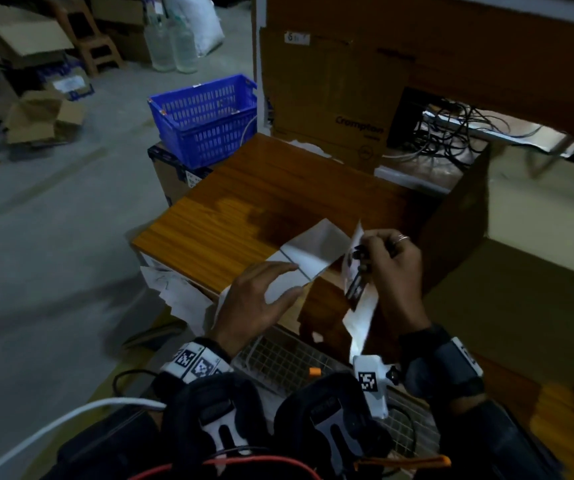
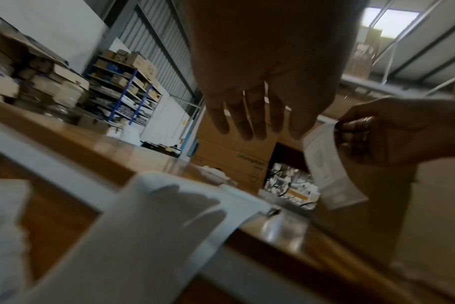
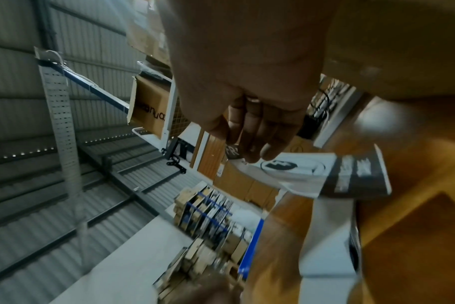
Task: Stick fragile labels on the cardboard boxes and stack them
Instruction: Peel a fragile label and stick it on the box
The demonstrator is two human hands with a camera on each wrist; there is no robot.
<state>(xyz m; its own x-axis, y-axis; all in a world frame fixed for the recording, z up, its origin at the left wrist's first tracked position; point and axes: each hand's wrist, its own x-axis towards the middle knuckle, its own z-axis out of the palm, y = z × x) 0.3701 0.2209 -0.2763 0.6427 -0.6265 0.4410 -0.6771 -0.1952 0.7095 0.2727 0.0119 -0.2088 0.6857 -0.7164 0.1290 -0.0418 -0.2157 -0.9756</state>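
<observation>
**Label peeled from the strip, 2 hands over the wooden top**

Nearest to you, below your wrists, there is a white wire grid (image 1: 278, 362) and 2 cables: 1 white cable (image 1: 71, 415) on the left and 1 red cable (image 1: 244, 462) at the bottom edge.

Your left hand (image 1: 251, 299) lies flat with straight fingers on the white backing strip (image 1: 308, 258), and it presses the strip on the wooden top (image 1: 230, 216). Your right hand (image 1: 391, 268) is just beside it, to the right, lifted above the surface. Its fingers are curled and they pinch 1 fragile label (image 1: 356, 271) by the upper edge; the label hangs down with black print on it. The rest of the paper curls down from this hand toward you.

At the left edge of the wooden top some torn white papers (image 1: 174, 292) stick out; I cannot count them.

Behind the wooden top, on the left, 1 blue plastic basket (image 1: 206, 119) stands on a carton. Straight behind, 1 big cardboard box (image 1: 330, 95) with the word "Crompton" stands upright, and right of it a dark opening shows tangled black wires (image 1: 452, 126).

Far away on the grey floor there are 2 clear bottles (image 1: 171, 46), 1 wooden stool (image 1: 95, 39) and open cartons. The left wrist view shows 1 blue shelf rack (image 2: 122, 92) with boxes and a corrugated wall.
</observation>
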